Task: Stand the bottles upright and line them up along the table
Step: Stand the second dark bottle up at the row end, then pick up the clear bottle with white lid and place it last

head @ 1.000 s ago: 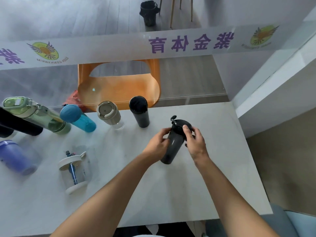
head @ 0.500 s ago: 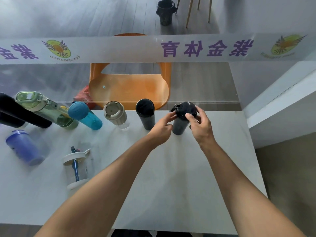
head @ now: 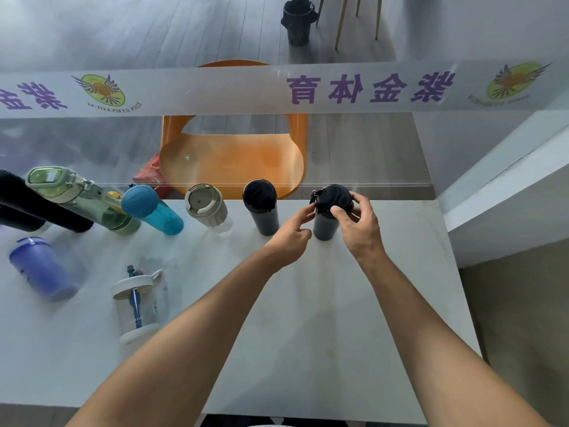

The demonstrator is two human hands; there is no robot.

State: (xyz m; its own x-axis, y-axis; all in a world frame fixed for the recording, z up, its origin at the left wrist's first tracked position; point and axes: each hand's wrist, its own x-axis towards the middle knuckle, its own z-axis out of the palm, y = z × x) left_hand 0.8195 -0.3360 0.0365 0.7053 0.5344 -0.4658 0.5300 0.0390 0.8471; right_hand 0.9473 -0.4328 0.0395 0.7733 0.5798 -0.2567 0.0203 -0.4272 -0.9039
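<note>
A dark grey shaker bottle (head: 324,224) stands upright at the far edge of the white table (head: 323,334), at the right end of a row. My right hand (head: 358,224) grips its black lid from the right. My left hand (head: 291,234) is beside it on the left, fingers loosely curled, with only the index fingertip at the lid's clasp. Left of it stand a black tumbler (head: 261,211) and a beige-lidded cup (head: 207,208). Further left are a teal bottle (head: 154,211), a green bottle (head: 80,198) and black bottles (head: 40,208). A purple cup (head: 43,269) and a clear white-lidded bottle (head: 138,306) sit nearer, at the left.
A glass partition with a printed white band (head: 246,90) runs along the table's far edge. Behind it is an orange chair (head: 234,155). A white ledge (head: 508,195) borders the table's right side.
Both hands carried the dark shaker bottle from mid-table to the far edge and stood it at the row's right end. My left hand has loosened off its body.
</note>
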